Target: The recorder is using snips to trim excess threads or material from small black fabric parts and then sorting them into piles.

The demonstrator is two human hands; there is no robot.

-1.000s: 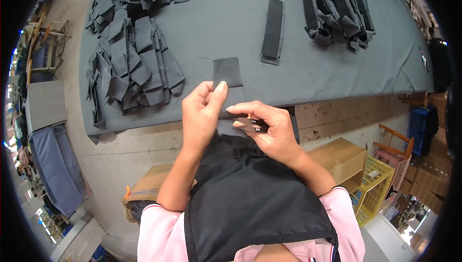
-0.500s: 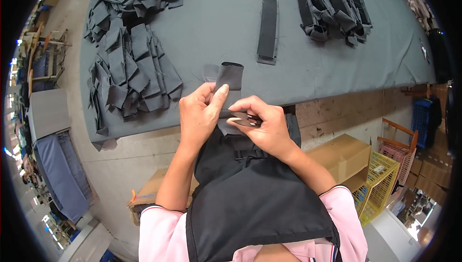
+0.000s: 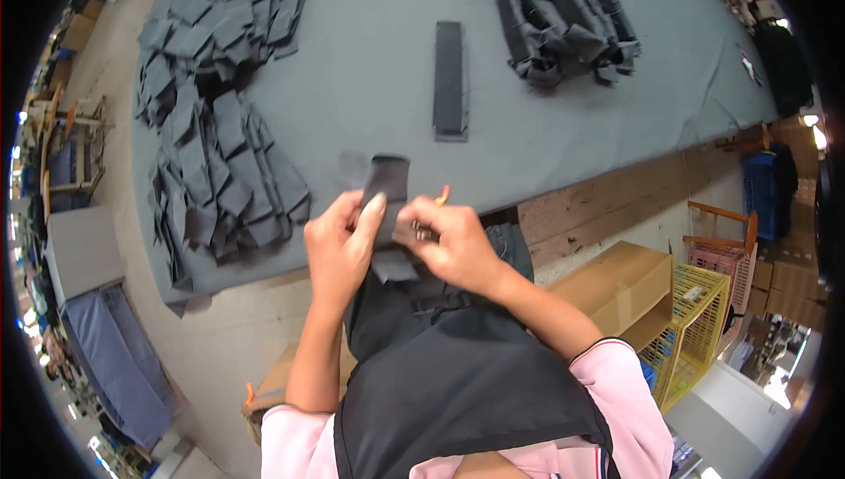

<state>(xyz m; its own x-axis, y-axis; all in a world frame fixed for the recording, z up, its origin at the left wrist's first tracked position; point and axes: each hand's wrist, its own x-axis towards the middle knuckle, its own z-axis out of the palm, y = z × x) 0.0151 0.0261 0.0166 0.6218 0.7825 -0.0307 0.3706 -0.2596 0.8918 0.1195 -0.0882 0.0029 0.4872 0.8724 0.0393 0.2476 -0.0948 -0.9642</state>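
A dark grey fabric strip is pinched in my left hand, thumb on top, its upper end standing above the fingers and its lower end hanging over my black apron. Close against the strip's right side, my right hand is closed around small dark thread snips, blurred and mostly covered by the fingers. A small orange tip shows above the right knuckles; what it belongs to is hidden. Ahead, a flat dark strip with a lighter edge lies alone on the grey cloth-covered table.
Piles of loose grey fabric pieces cover the table's left side. Bundled dark strips lie at the far right. Below the table's right edge stand a cardboard box and a yellow plastic crate.
The whole view has shifted, so the table sits lower and further left. My right hand has moved up against the strip, and the orange tip has come into sight.
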